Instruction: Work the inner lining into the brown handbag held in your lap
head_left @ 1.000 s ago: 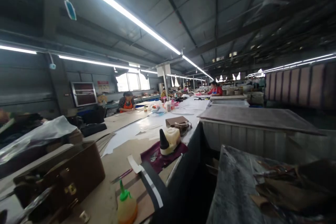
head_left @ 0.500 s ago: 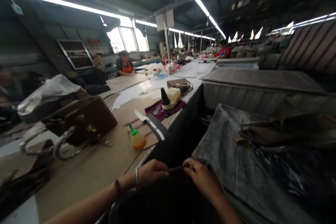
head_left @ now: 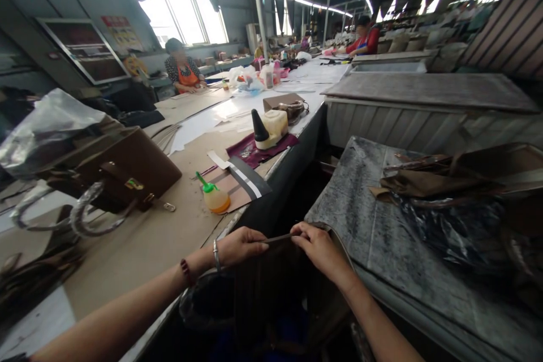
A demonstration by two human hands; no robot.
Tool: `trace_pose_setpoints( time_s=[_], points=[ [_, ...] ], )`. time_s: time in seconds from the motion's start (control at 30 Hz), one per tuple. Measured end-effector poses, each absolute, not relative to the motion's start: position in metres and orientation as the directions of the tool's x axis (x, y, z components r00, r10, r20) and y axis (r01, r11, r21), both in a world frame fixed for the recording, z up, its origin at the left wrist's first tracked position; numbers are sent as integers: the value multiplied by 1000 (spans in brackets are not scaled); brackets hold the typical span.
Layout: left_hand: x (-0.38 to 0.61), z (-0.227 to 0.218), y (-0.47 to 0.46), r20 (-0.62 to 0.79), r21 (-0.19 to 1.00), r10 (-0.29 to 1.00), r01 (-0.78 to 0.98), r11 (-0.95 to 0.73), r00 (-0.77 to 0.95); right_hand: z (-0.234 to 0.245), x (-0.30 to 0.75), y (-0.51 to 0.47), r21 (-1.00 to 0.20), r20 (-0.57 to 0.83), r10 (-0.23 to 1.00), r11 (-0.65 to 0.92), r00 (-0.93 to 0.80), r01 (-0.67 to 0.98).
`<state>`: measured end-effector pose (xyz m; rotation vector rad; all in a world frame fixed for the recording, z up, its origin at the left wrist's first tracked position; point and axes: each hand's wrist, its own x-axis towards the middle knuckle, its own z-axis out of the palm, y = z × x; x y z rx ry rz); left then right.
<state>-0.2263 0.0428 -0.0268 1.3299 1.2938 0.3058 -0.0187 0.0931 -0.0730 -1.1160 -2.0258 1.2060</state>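
Observation:
Held between both hands is the thin edge of a dark brown leather-like piece [head_left: 279, 238], stretched across the gap beside the table. My left hand [head_left: 241, 246], with a bracelet at the wrist, pinches one end of that edge. A short way along, my right hand [head_left: 317, 246] pinches it too, thumb and fingers closed. Below the edge the piece hangs into shadow, and its full shape cannot be made out. Nearest on the table is a squeeze bottle [head_left: 217, 199] with a green spout and orange liquid, beside a flat panel with dark and white strips [head_left: 246, 178].
At left, a brown handbag [head_left: 139, 167] with wrapped handles leans on the table [head_left: 139, 260]. A pale bottle with a black cone [head_left: 271, 127] stands on maroon cloth. Brown pieces and dark plastic [head_left: 453, 226] lie on the grey covered surface [head_left: 360, 198] at right. Several people work farther back.
The view has tilted down, so the hands and table sit higher in the picture. Both hands keep their pinch on the leather-like edge, and more of it shows between them.

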Motion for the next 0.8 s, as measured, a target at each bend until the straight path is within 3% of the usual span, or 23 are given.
trace_pose_setpoints(
  time_s=[0.53, 0.8],
  points=[
    [-228, -27, 44, -460, 814, 804, 540, 214, 376, -66, -14, 84, -875, 9, 872, 244, -489, 419],
    [-225, -27, 43, -485, 811, 791, 532, 245, 374, -71, -15, 84, -868, 46, 896, 254, -441, 426]
  ],
)
